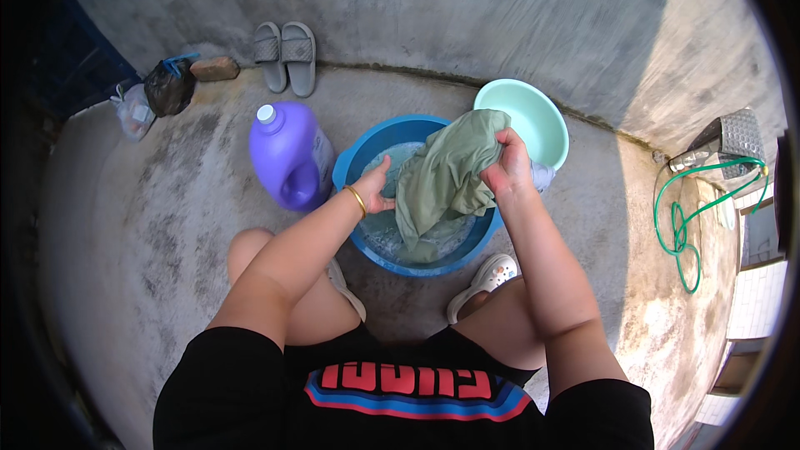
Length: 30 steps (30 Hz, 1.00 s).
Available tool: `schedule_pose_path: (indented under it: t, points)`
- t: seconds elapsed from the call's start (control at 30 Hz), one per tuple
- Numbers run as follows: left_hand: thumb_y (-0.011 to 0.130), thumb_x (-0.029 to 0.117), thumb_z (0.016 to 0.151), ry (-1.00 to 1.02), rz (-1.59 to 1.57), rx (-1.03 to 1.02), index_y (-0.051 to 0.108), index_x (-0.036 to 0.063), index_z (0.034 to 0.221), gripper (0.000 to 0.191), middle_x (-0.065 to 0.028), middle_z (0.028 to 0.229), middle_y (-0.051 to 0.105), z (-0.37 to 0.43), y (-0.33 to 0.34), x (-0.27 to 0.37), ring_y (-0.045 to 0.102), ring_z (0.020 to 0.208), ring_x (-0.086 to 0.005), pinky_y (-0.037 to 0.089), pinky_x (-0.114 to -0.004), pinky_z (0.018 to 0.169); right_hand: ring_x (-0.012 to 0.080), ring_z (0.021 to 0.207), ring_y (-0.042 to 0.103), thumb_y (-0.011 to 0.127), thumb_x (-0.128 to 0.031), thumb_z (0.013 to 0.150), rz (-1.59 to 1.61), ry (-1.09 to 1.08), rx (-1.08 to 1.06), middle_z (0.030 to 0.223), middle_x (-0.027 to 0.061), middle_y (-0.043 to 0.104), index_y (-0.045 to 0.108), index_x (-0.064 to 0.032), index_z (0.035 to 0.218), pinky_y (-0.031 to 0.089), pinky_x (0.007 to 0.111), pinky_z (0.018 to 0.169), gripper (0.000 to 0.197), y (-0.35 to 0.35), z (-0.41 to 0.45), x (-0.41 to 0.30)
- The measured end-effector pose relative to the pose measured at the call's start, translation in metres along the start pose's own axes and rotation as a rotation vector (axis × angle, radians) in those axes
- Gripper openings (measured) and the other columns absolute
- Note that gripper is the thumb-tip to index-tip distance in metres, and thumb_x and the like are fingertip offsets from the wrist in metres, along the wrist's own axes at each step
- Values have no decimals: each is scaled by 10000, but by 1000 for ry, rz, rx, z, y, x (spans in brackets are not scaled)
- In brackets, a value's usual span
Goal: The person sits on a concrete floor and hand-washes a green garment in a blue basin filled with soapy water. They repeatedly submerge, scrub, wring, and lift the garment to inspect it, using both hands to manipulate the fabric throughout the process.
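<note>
A wet, sage-green cloth garment (447, 165) hangs bunched above the blue plastic basin (387, 128), its lower end down at the sudsy water (381, 237). Its upper right part is gripped by my right hand (507, 165). My left hand (375, 187), with a gold bangle at the wrist, is over the basin's left side. Its fingers are spread and hold nothing; the thumb tip is close to the cloth's left edge, and whether it touches cannot be told. Behind the cloth, a mint-green basin (534, 115) stands partly hidden, with some pale bluish fabric (542, 176) by its near rim.
A purple detergent jug (290, 156) with a white cap stands left of the blue basin. Grey slides (299, 59) lean on the concrete wall (425, 6), near a brick (214, 69) and tied bags (170, 87). A green hose (678, 231) lies at right.
</note>
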State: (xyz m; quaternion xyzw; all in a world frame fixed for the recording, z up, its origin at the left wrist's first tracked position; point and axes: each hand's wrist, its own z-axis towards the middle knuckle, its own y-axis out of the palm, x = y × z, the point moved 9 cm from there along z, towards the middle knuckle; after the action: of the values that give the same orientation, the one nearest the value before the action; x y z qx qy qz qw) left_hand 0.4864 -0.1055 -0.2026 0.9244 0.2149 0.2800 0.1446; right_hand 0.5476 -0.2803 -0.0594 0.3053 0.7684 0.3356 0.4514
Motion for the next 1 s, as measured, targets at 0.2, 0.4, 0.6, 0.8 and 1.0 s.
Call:
schedule_pose_path:
  t: [0.2,0.4,0.6,0.8,1.0]
  points:
    - [444,545,816,-81,392,-235,373,53,1230,647,-153,1189,477,-1,26,-26,414,1142,-227,219,-441,987,331,976,521,394,-86,718,85,-32,-56,1071,181,532,477,47,1056,385,461,905,373,8,-6,-11]
    - [529,183,850,524,226,215,417,91,1182,362,-118,1062,549,-2,-13,66,531,958,-201,450,-338,772,322,966,527,493,-172,760,-563,-31,243,1056,232,501,368,106,1139,436,422,846,486,-30,-7,-51]
    - [655,183,764,648,597,-202,456,66,1207,500,-119,1074,544,-58,20,105,532,961,-200,431,-298,822,347,1038,487,733,-485,597,-1762,-117,209,1162,329,393,115,139,1260,404,377,877,1101,-47,-11,-70]
    - [798,185,466,1016,1665,263,593,9,975,576,-106,860,509,-89,9,120,496,923,-288,401,-300,834,321,928,513,786,-158,395,-2220,-236,-233,1000,154,507,658,-89,888,428,343,826,514,-42,-10,-33]
    - [771,181,564,1126,1042,-205,642,17,790,308,-67,982,543,-119,19,148,515,968,-212,415,-323,830,231,1102,430,633,-86,584,-1397,-399,-318,1225,97,434,630,-19,754,409,366,841,183,-42,-14,-69]
